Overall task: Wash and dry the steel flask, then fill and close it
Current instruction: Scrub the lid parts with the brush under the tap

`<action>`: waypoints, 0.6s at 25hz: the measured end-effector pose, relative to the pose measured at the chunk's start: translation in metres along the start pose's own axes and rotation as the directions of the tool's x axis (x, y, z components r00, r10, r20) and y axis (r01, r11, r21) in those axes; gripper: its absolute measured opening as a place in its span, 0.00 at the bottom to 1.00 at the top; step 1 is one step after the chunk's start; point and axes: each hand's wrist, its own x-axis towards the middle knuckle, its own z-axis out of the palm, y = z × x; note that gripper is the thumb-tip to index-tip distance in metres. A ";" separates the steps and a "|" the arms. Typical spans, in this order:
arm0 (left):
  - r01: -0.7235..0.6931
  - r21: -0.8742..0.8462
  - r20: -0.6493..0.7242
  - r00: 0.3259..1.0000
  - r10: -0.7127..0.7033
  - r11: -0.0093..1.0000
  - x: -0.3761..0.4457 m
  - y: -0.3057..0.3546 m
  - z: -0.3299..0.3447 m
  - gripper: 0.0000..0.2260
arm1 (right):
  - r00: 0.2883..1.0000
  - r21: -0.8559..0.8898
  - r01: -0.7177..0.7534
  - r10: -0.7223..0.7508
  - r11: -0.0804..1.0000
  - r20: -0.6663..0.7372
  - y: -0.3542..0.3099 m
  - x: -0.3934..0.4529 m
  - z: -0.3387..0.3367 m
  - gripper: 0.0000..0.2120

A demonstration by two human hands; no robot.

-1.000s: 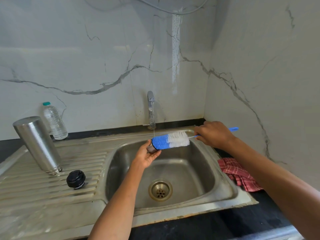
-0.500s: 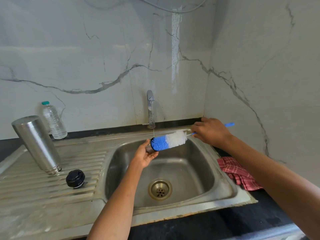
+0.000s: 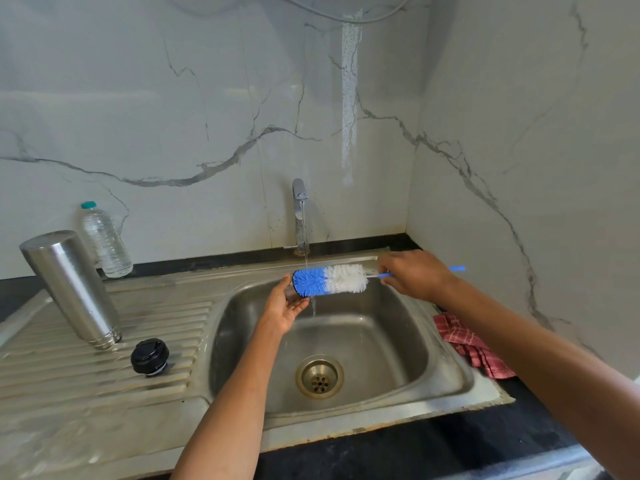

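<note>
A steel flask (image 3: 71,287) stands upside down on the ribbed drainboard (image 3: 104,386) at far left, a clear plastic water bottle (image 3: 105,240) just behind it and its black cap (image 3: 149,356) lying near its mouth. Over the basin of the steel sink (image 3: 446,368), the left hand (image 3: 285,304) cups the blue tip of a bottle brush (image 3: 330,279) with loosely curved fingers under the thin stream from the tap (image 3: 300,216). The right hand (image 3: 414,273) grips the brush's blue handle. A red checked cloth (image 3: 471,344) lies on the dark counter at right.
</note>
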 end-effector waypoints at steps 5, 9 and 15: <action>-0.024 0.023 0.009 1.000 0.024 0.999 0.002 0.001 -0.004 0.11 | 1.000 0.042 -0.007 0.007 0.999 0.003 -0.004 0.005 -0.005 0.18; -0.045 0.058 0.026 0.999 0.044 0.997 -0.001 0.002 -0.005 0.12 | 0.958 0.447 -0.169 0.039 0.879 0.285 0.002 0.004 -0.008 0.10; -0.046 0.084 0.014 0.999 0.045 0.995 -0.005 0.000 -0.004 0.13 | 0.970 -0.311 0.046 -0.117 0.949 -0.213 0.000 -0.003 0.008 0.10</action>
